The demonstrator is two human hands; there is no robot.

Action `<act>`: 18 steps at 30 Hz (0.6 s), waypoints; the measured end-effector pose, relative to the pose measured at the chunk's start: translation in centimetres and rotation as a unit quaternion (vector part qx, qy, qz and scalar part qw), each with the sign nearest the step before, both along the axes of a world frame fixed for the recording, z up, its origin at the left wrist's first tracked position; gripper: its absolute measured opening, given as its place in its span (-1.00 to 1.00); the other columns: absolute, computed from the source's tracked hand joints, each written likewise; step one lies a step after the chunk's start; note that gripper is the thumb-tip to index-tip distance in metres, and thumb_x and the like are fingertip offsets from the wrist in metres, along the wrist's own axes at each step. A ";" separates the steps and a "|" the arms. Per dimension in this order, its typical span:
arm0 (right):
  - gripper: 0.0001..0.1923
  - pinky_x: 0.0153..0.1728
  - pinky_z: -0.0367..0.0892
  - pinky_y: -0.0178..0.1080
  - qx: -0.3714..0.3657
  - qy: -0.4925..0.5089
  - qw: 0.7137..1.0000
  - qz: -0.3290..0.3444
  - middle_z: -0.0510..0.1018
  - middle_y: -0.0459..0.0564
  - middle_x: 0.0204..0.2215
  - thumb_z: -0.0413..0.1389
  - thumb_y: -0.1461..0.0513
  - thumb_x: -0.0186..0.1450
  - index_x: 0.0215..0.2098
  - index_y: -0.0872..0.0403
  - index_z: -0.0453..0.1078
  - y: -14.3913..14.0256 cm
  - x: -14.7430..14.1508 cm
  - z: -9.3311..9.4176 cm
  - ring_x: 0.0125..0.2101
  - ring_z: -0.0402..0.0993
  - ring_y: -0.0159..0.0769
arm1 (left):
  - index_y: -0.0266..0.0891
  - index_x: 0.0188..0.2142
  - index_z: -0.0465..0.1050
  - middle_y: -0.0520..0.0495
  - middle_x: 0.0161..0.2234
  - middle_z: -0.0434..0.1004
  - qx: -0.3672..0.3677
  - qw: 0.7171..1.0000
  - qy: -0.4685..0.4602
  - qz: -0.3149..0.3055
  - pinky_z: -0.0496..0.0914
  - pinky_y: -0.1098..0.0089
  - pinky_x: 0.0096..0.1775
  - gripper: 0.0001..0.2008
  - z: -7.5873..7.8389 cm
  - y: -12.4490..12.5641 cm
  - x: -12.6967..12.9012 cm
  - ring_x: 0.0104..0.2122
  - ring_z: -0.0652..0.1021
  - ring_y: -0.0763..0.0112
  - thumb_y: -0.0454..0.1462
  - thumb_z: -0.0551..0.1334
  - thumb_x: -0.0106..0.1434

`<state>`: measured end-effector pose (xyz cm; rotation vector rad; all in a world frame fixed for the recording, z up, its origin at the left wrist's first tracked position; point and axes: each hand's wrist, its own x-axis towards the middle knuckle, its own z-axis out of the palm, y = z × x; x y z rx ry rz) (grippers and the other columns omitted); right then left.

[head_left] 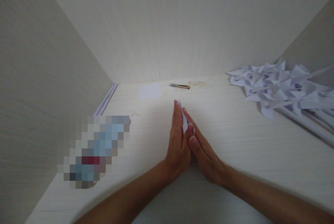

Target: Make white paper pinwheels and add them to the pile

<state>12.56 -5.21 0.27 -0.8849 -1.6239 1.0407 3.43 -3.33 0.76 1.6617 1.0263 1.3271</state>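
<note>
Pale grained panels [167,25] enclose a whitish bench [247,147] at its back, left and right. Over its middle, toward the front edge, the left hand [179,147] and the right hand [207,156] come together palm to palm, fingers straight and pointing toward the back edge. Between them they press a folded white paper [185,123], whose edges show in the narrow gap between the fingers; both thumbs lie near its closer end.

Along the back edge, just beyond the fingertips, lies a pair of thread snips [179,86], blades to the left, with a brownish mark [197,84] beside its handle. Left of the snips is a flat white sheet [149,91]. White paper rods [106,99] lie by the back left corner, and nearer the front along the left edge is a pixelated object [101,151], too obscured to identify. Toward the back right corner, pointed folded-paper shapes [271,83] heap over white rolls [302,124].
</note>
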 end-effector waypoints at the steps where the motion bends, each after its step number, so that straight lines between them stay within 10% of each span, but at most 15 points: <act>1: -0.44 0.20 -0.31 -0.20 -0.005 0.003 1.000 0.008 -0.26 -0.13 0.26 -0.23 0.09 0.32 0.24 -0.02 -0.28 0.0 0.0 0.0 0.22 -0.36 -0.47 | -0.13 0.21 -0.24 0.02 0.26 -0.29 -0.007 1.000 0.002 -0.002 -0.22 0.36 0.18 -0.44 0.1 0.0 0.0 0.22 -0.17 0.45 -0.11 -0.12 0.26; 10: -0.37 0.19 -0.29 -0.16 -0.045 0.058 0.995 0.069 -0.23 -0.07 0.26 -0.18 0.00 0.28 0.24 0.00 -0.24 0.2 0.1 0.2 0.22 -0.31 -0.39 | -0.04 0.21 -0.29 0.13 0.26 -0.46 -0.035 0.999 0.016 0.019 -0.25 0.34 0.19 -0.46 -0.2 -0.2 0.0 0.21 -0.28 0.45 -0.07 -0.21 0.26; 18: -0.55 0.14 -0.04 -0.15 -0.148 0.176 0.973 0.021 0.27 -0.05 0.10 -0.06 0.07 0.25 0.10 -0.05 0.16 1.7 -0.2 -0.6 0.12 0.09 -0.30 | -0.18 0.21 -0.24 -0.09 0.27 -0.40 0.023 0.981 0.175 0.073 -0.26 0.12 0.17 -0.49 -0.7 1.4 -0.2 0.22 -0.29 0.41 -0.23 -0.18 0.27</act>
